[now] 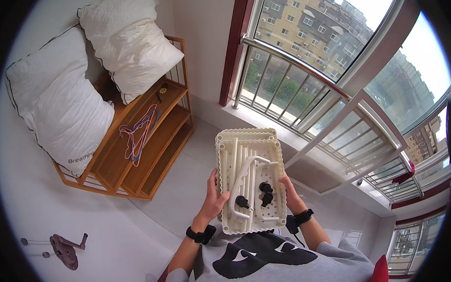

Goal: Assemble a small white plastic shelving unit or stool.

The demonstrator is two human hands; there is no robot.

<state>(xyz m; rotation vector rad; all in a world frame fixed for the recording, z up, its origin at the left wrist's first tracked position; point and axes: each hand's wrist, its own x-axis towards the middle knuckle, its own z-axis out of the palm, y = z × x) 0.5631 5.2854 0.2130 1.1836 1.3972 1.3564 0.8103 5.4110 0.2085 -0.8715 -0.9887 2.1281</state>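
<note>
Beside the window, both hands, left hand [215, 198] and right hand [290, 188], clasp the sides of a white basket [225, 156] still loaded with unassembled white tubes [238, 163] and black casters [263, 193].

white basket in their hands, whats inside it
Inside the white basket lie white tubes, curved white handle pieces and black caster wheels. Anything beneath these parts is covered. Left hand and right hand grip its sides.

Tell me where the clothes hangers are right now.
In the head view, the clothes hangers lie on the wooden shelf at the left, just below the white pillows.
</note>
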